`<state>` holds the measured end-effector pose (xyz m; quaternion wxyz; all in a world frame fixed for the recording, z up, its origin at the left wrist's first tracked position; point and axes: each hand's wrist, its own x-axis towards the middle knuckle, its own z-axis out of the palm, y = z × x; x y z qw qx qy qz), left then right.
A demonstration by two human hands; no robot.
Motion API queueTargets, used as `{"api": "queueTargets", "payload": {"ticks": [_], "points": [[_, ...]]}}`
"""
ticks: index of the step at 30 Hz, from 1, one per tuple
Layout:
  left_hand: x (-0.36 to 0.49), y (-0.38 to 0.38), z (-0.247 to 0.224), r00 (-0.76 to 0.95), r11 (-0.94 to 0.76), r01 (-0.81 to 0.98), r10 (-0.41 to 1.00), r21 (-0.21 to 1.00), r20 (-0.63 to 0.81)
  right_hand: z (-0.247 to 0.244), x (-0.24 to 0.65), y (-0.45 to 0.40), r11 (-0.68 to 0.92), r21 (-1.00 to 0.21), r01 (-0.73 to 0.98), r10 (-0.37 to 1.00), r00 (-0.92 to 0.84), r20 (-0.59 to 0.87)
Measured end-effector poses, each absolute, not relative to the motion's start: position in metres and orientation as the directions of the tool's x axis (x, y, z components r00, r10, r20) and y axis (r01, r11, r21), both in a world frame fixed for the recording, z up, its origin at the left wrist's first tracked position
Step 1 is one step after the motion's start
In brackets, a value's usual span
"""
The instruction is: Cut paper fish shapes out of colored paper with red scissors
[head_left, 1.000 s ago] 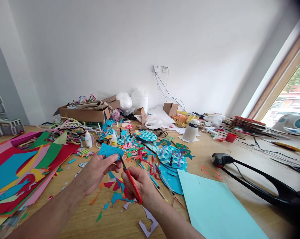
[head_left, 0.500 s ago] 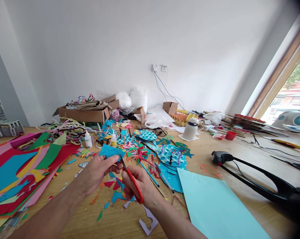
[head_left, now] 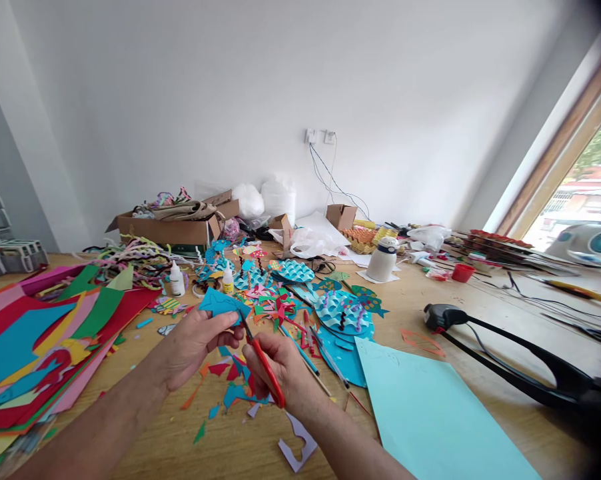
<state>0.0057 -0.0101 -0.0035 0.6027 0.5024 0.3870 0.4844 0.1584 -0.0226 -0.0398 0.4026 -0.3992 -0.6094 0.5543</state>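
Pinched between the thumb and fingers of my left hand [head_left: 200,340] is a piece of blue paper [head_left: 221,303] with dark drawn lines on it. My right hand [head_left: 275,373] is closed around the red handles of a pair of scissors [head_left: 271,381]. Their dark blades meet the right edge of the blue paper. Just below both hands, blue, red and orange paper scraps [head_left: 238,393] lie on the wooden table, with a cut lilac scrap [head_left: 300,447] nearer to me.
Coloured sheets [head_left: 55,347] are stacked at left. A light-blue sheet [head_left: 430,413] and a black-framed device [head_left: 510,353] lie at right. Glue bottles [head_left: 177,281], blue wavy paper crafts [head_left: 343,313], a white bottle [head_left: 381,261] and a cardboard box [head_left: 170,230] stand or lie farther back.
The scissors and my right hand have shifted very slightly at the paper's edge. My left hand keeps hold of the blue paper in nearly the same place.
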Motion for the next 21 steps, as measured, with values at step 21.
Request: {"api": "queueTargets", "payload": {"ticks": [21], "points": [[0.0045, -0.0076, 0.0025, 0.156, -0.005, -0.167, 0.987, 0.986, 0.032, -0.0416, 0.1587, -0.0212, 0.019, -1.000, 0.024, 0.931, -0.365, 0.009]]}}
